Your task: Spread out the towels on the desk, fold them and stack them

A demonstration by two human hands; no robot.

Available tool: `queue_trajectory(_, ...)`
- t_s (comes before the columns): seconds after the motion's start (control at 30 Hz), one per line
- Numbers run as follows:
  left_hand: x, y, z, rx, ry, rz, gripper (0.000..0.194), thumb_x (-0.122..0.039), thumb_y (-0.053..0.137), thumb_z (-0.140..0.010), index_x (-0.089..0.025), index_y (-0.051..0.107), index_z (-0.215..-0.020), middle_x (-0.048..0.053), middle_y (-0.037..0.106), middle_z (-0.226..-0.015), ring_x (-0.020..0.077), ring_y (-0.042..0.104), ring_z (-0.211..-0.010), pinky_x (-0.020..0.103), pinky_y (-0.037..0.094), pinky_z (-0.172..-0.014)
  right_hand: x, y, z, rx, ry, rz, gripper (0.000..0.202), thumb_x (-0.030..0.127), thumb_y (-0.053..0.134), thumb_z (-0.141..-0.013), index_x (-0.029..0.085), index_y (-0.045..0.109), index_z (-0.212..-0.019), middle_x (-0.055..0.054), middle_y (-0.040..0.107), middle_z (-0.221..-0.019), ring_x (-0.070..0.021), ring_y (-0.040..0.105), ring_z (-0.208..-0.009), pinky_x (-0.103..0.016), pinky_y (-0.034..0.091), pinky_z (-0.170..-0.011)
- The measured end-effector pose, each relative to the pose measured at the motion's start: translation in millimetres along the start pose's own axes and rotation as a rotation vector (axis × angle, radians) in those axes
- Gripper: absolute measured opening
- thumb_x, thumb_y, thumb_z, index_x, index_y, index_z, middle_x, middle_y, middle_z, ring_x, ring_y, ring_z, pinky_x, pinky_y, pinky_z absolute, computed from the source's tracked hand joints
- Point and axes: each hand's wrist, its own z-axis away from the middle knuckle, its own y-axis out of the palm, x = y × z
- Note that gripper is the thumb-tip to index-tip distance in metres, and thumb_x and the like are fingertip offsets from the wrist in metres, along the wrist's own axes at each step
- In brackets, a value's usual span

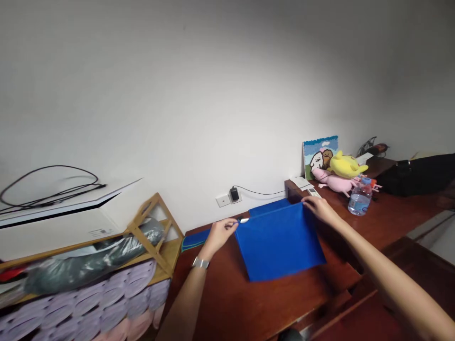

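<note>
My left hand [221, 233], with a silver band at the wrist, pinches the upper left corner of a blue rectangular cloth-like piece [280, 244]. At its upper right corner, my right hand [318, 208] grips the same piece between thumb and fingers. It hangs down between my hands, upright above the brown table [227, 303], its top edge stretched nearly straight. A small white patch [244, 220] shows beside the left fingertips. Behind it, another flat blue piece [268, 207] lies against the wall, and a dark blue item with a green edge [195, 240] lies to the left.
Right of my right hand stand a water bottle [360, 198], pink [334, 182] and yellow [344, 164] plush toys, and a dog picture [320, 156]. A black charger [234, 193] sits in the wall socket. On the left is a wooden rack [156, 227] with a plastic-wrapped bundle [88, 272].
</note>
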Motion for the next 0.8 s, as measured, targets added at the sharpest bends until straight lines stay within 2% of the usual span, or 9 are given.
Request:
queue_trajectory(0.13, 12.9, 22.6, -59.1, -0.187, 0.131, -0.1, 0.023, -0.04, 0.064, -0.094, -0.023, 0.078, -0.101, 0.005, 0.082, -0.105, 0.0252, 0.076, -0.098, 0.039, 0.06, -0.093, -34.1, 17.3, -65.0, -0.179, 0.033, 0.048, 0.024, 0.03, 0.054, -0.096, 0.02, 0.073, -0.107, -0.012, 0.078, -0.11, -0.0268, 0.072, -0.106, -0.043, 0.055, -0.101)
queue_trajectory(0.2, 23.1, 39.0, -70.1, -0.249, 0.236, -0.196, 0.021, -0.037, 0.062, -0.097, -0.024, 0.078, -0.102, 0.006, 0.081, -0.106, 0.0251, 0.075, -0.101, 0.04, 0.058, -0.095, -53.3, 31.0, -79.8, -0.206, 0.088, 0.093, 0.026, 0.028, 0.052, -0.097, 0.019, 0.072, -0.11, -0.013, 0.076, -0.113, -0.0266, 0.07, -0.109, -0.043, 0.053, -0.103)
queue_trajectory(0.27, 39.3, 62.5, -70.7, -0.281, 0.328, -0.289, 0.021, -0.033, 0.059, -0.1, -0.024, 0.077, -0.104, 0.007, 0.08, -0.104, 0.0248, 0.073, -0.1, 0.041, 0.056, -0.095, -73.3, 51.0, -80.1, -0.191, 0.159, 0.147, 0.029, 0.026, 0.049, -0.098, 0.017, 0.07, -0.116, -0.014, 0.074, -0.117, -0.0263, 0.068, -0.113, -0.042, 0.051, -0.105)
queue_trajectory(0.4, 88.7, 130.7, -51.0, -0.202, 0.362, -0.438, 0.025, -0.025, 0.051, -0.104, -0.022, 0.076, -0.107, 0.009, 0.079, -0.104, 0.0241, 0.071, -0.099, 0.04, 0.054, -0.091, -107.6, 110.6, -42.4, -0.105, 0.275, 0.206, 0.035, 0.02, 0.042, -0.098, 0.016, 0.067, -0.122, -0.015, 0.071, -0.125, -0.0254, 0.068, -0.115, -0.039, 0.051, -0.104)
queue_trajectory(0.47, 115.7, 169.1, -35.3, -0.104, 0.328, -0.49, 0.025, -0.02, 0.05, -0.103, -0.021, 0.075, -0.103, 0.008, 0.078, -0.1, 0.0231, 0.07, -0.096, 0.038, 0.054, -0.087, -120.6, 145.0, -12.4, -0.028, 0.354, 0.237, 0.036, 0.017, 0.041, -0.097, 0.018, 0.068, -0.119, -0.014, 0.072, -0.124, -0.0234, 0.072, -0.104, -0.036, 0.054, -0.096)
queue_trajectory(0.57, 149.3, 217.9, -10.6, -0.03, 0.31, -0.507, 0.023, -0.012, 0.054, -0.097, -0.023, 0.074, -0.096, 0.005, 0.078, -0.094, 0.0212, 0.072, -0.09, 0.034, 0.056, -0.081, -137.7, 189.6, 31.8, 0.062, 0.466, 0.278, 0.035, 0.012, 0.043, -0.091, 0.019, 0.073, -0.105, -0.013, 0.077, -0.108, -0.0237, 0.076, -0.086, -0.035, 0.057, -0.083)
queue_trajectory(0.67, 169.8, 247.8, 6.9, -0.048, 0.262, -0.496, 0.028, -0.008, 0.051, -0.096, -0.023, 0.074, -0.102, 0.005, 0.078, -0.105, 0.0221, 0.073, -0.101, 0.037, 0.059, -0.089, -154.3, 218.1, 64.9, 0.078, 0.498, 0.299, 0.039, 0.01, 0.042, -0.089, 0.019, 0.075, -0.108, -0.017, 0.077, -0.113, -0.0287, 0.074, -0.106, -0.04, 0.057, -0.093)
queue_trajectory(0.73, 175.4, 257.9, 11.9, -0.064, 0.214, -0.473, 0.033, -0.009, 0.045, -0.098, -0.023, 0.073, -0.11, 0.007, 0.078, -0.116, 0.0227, 0.072, -0.112, 0.041, 0.058, -0.099, -165.1, 229.0, 79.6, 0.066, 0.472, 0.307, 0.042, 0.014, 0.039, -0.092, 0.015, 0.073, -0.118, -0.02, 0.073, -0.128, -0.0293, 0.067, -0.124, -0.043, 0.053, -0.105)
queue_trajectory(0.8, 176.4, 260.1, 14.7, -0.045, 0.185, -0.443, 0.037, -0.009, 0.043, -0.098, -0.023, 0.073, -0.113, 0.007, 0.077, -0.122, 0.0226, 0.07, -0.118, 0.043, 0.057, -0.105, -174.5, 235.8, 90.4, 0.042, 0.413, 0.33, 0.044, 0.02, 0.036, -0.096, 0.013, 0.071, -0.123, -0.021, 0.07, -0.133, -0.0298, 0.065, -0.127, -0.046, 0.051, -0.109)
